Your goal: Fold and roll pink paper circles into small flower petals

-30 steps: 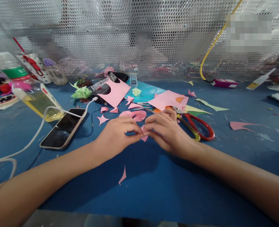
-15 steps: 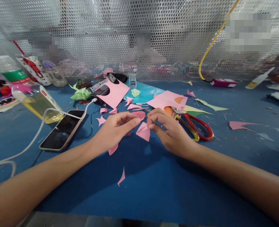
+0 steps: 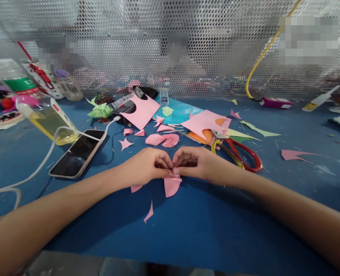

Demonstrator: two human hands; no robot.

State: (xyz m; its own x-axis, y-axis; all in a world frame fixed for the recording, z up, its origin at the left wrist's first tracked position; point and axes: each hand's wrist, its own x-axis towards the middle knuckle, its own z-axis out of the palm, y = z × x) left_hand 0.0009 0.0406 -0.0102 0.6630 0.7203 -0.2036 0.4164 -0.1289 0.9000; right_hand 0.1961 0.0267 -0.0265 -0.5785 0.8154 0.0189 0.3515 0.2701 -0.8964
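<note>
Both hands meet over the middle of the blue table. My left hand and my right hand pinch a piece of pink paper between their fingertips; its upper part is folded and partly hidden by the fingers. Just beyond the fingers lie two rounded pink paper pieces. Another pink scrap sticks out beneath my left hand, and a thin curved pink sliver lies nearer the front edge. Scissors with red and yellow handles rest beside my right wrist.
A phone with a white cable lies at left, near a bottle of yellowish liquid. Cut pink sheets and a blue sheet lie farther back. A perforated metal screen stands behind. A glue bottle lies at right.
My left hand has let go of a rounded pink piece, which now lies on the table. Both hands came together and nearer on the pink paper that my right hand held.
</note>
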